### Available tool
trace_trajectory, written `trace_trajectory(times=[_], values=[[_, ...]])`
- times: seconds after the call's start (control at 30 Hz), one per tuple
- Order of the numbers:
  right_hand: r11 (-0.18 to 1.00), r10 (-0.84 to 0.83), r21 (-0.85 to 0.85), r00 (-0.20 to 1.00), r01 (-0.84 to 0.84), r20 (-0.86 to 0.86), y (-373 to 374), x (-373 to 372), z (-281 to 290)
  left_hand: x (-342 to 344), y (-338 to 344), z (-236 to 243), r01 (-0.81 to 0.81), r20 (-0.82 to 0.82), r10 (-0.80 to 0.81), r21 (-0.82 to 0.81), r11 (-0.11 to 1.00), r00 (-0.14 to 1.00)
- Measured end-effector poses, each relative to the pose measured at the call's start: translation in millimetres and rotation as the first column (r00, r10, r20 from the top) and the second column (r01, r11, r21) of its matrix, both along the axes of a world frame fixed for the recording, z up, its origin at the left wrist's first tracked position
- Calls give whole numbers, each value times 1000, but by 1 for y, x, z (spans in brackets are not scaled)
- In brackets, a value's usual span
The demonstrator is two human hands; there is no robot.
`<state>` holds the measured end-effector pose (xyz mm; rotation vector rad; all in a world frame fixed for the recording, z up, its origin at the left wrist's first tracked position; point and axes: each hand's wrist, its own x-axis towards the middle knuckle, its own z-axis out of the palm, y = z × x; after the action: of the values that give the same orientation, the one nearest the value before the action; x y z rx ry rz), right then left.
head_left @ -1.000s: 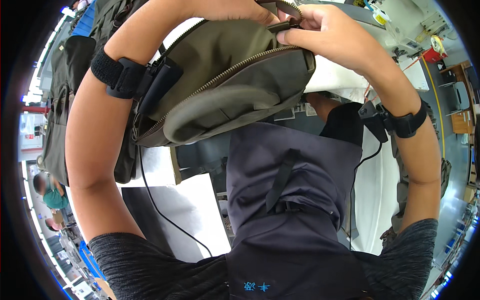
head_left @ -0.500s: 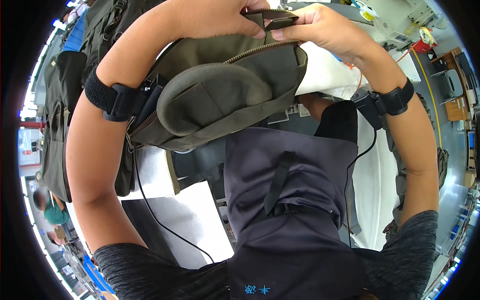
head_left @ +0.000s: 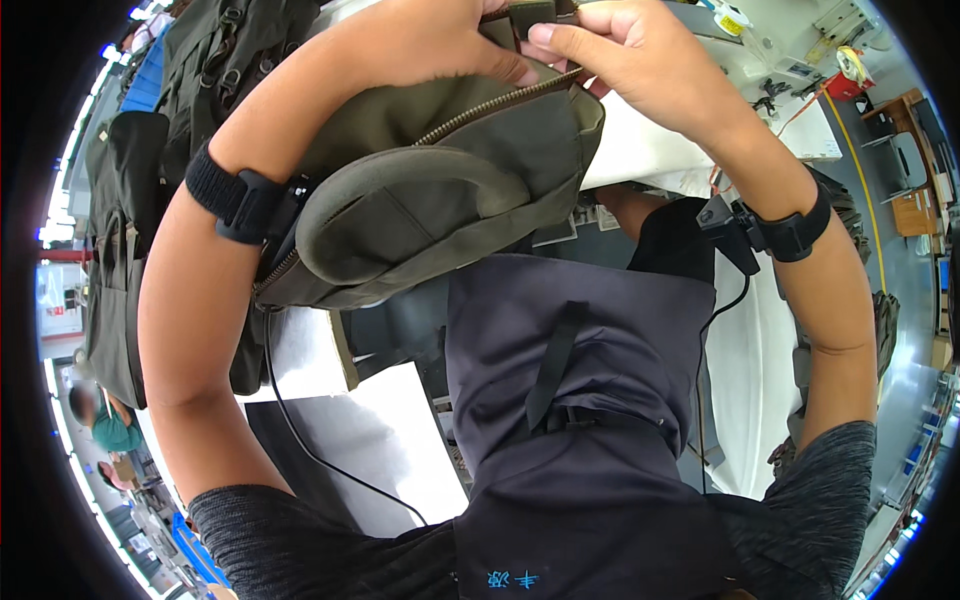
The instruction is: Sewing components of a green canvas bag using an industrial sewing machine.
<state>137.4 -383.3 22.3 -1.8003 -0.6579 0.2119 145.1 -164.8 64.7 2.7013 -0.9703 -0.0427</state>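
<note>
A dark olive fabric bag (head_left: pixel 450 225) with a thick padded handle (head_left: pixel 345 185) lies tilted in front of me, its brass zipper (head_left: pixel 500 105) undone along the top. At the bag's far right end, my left hand (head_left: pixel 455 45) grips the edge of the opening, its thumb inside and the other fingers partly hidden. Close beside it, my right hand (head_left: pixel 630 50) pinches the zipper's end near a short dark fabric tab (head_left: pixel 533 14). The top of the picture cuts off part of both hands' work.
More olive bags (head_left: pixel 125 230) are heaped at the left. A white work surface (head_left: pixel 640 135) runs beneath the bag and to its right. Black cables (head_left: pixel 300 435) trail from the straps on both my forearms. A person in green (head_left: pixel 110 425) is far off at the left.
The bag's right end has shifted slightly left and up. My right hand has turned and moved in over the zipper's end, closer to my left hand, which keeps its hold.
</note>
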Motion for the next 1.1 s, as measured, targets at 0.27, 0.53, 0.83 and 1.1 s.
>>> trace_trajectory(times=[0.27, 0.53, 0.83, 1.1], values=[[996, -55, -70, 998, 55, 1, 2, -7, 6, -1, -7, 2, -86, -68, 89, 43, 995, 994], [941, 37, -336, 973, 42, 226, -9, 11, -7, 20, 0, 4, -26, -368, 4, -54, 998, 930], [958, 55, -286, 979, 4, 198, 5, 3, 6, 14, 8, 7, -74, -287, 78, 23, 997, 955], [987, 160, 20, 986, -161, 37, -4, 28, -20, 9, 3, 12, -101, -239, 125, 111, 989, 963]])
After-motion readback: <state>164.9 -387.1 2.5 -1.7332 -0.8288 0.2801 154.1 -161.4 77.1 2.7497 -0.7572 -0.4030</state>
